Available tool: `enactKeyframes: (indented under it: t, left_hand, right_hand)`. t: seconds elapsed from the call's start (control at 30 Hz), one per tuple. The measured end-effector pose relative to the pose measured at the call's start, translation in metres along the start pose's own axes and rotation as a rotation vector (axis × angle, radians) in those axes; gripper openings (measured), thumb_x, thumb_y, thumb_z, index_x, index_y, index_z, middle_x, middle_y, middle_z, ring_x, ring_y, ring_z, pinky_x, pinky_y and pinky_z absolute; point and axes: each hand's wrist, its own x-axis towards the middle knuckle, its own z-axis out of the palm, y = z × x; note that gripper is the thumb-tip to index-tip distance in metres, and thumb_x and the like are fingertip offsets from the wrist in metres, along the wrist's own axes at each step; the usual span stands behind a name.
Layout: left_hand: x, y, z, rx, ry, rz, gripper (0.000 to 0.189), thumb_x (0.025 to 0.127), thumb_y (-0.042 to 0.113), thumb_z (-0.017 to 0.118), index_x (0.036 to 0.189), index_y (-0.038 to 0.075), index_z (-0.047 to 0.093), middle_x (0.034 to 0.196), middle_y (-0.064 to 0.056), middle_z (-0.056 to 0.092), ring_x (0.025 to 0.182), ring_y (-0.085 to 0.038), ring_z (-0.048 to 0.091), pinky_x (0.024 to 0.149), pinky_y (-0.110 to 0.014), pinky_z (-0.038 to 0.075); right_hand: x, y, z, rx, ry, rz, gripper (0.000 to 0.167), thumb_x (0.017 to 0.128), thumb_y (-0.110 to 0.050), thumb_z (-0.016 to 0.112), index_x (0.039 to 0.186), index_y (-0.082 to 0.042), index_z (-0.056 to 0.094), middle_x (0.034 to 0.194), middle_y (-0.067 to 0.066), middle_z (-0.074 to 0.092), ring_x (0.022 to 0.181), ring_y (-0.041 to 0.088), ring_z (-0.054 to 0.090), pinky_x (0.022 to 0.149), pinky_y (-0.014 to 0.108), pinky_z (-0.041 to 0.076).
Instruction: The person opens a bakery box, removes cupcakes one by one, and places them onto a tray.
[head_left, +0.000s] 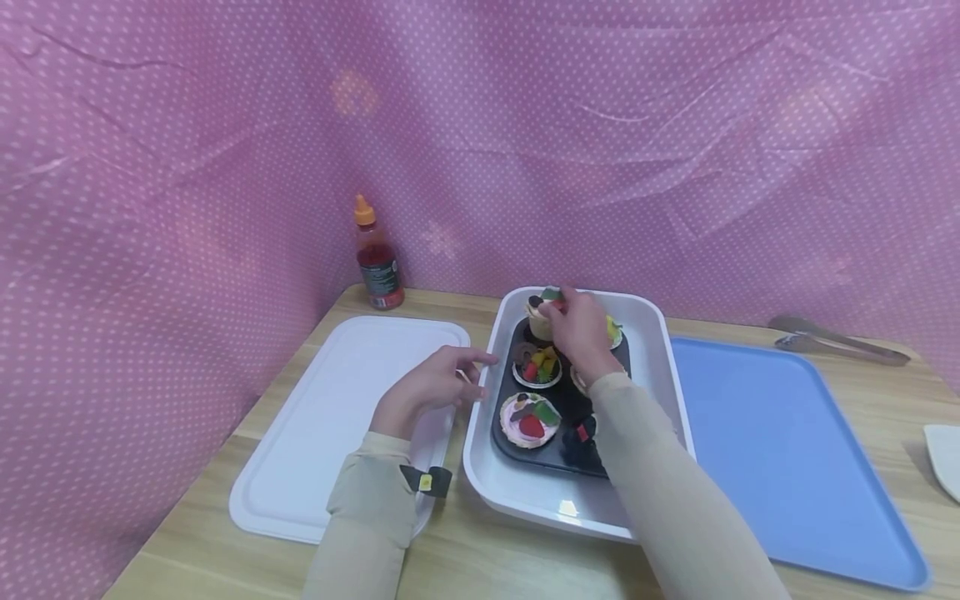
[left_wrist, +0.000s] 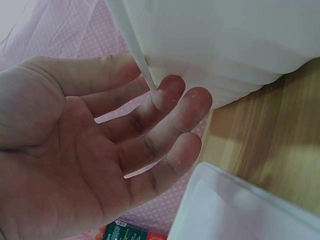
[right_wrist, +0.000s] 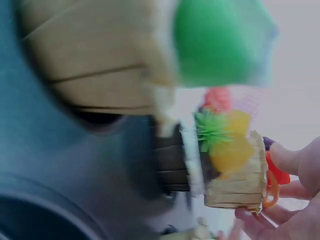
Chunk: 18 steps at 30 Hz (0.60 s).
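Observation:
My right hand (head_left: 583,332) pinches a fruit tart (head_left: 540,325) by its decorated top, over the far left cup of a dark muffin pan (head_left: 573,406). In the right wrist view the tart (right_wrist: 235,189) has a tan, ridged crust, with red and orange pieces at the fingertips. Several other tarts, such as a pink-creamed one (head_left: 529,421), sit in the pan; my right arm covers part of them. The pan lies in a deep white tray (head_left: 480,467). At its left rim, my left hand (left_wrist: 90,145) has loosely bent fingers, the fingertips right against the outer wall.
A flat white tray (head_left: 300,467) lies on the left and a blue tray (head_left: 795,467) on the right. A sauce bottle (head_left: 380,267) stands at the back left. Metal tongs (head_left: 840,340) rest behind the blue tray. A white dish (head_left: 945,454) shows at the right edge.

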Motion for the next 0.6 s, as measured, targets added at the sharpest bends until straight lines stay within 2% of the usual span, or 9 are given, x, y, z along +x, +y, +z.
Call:
enactKeyframes:
  t: [0.2,0.4,0.53,0.6]
  left_hand:
    - [0.0,0.001,0.001,-0.006,-0.007,0.011,0.054,0.087,0.004,0.073,0.138,0.015,0.062,0.102,-0.009,0.06,0.087,-0.02,0.058,0.071,-0.027,0.05]
    - [0.001,0.0,0.0,0.013,0.001,0.022,0.054,0.086,0.003,0.074,0.138,0.014,0.062,0.099,-0.01,0.061,0.078,-0.019,0.059,0.067,-0.027,0.049]
    - [0.002,-0.003,0.0,0.009,-0.002,0.016,0.054,0.086,0.004,0.074,0.138,0.014,0.062,0.099,-0.01,0.061,0.08,-0.019,0.059,0.068,-0.027,0.05]
    - [0.002,-0.003,-0.001,0.009,-0.005,0.015,0.054,0.086,0.004,0.074,0.138,0.014,0.062,0.099,-0.01,0.061,0.081,-0.019,0.059,0.068,-0.027,0.05]
  right_hand:
    - [-0.009,-0.004,-0.019,0.011,0.001,-0.052,0.058,0.098,-0.028,0.066,0.146,0.002,0.05,0.133,0.024,0.063,0.116,0.034,0.061,0.1,0.047,0.049]
    - [-0.019,-0.005,-0.03,0.018,-0.019,-0.032,0.059,0.098,-0.03,0.067,0.147,-0.002,0.05,0.138,0.023,0.059,0.117,0.034,0.057,0.103,0.049,0.047]
    - [-0.025,-0.003,-0.037,0.048,-0.017,-0.027,0.056,0.097,-0.03,0.067,0.146,-0.006,0.052,0.138,0.021,0.059,0.116,0.033,0.057,0.1,0.048,0.048]
    - [-0.029,-0.001,-0.041,0.085,-0.026,-0.022,0.055,0.098,-0.03,0.066,0.147,-0.008,0.052,0.137,0.022,0.058,0.103,0.035,0.064,0.088,0.047,0.055]
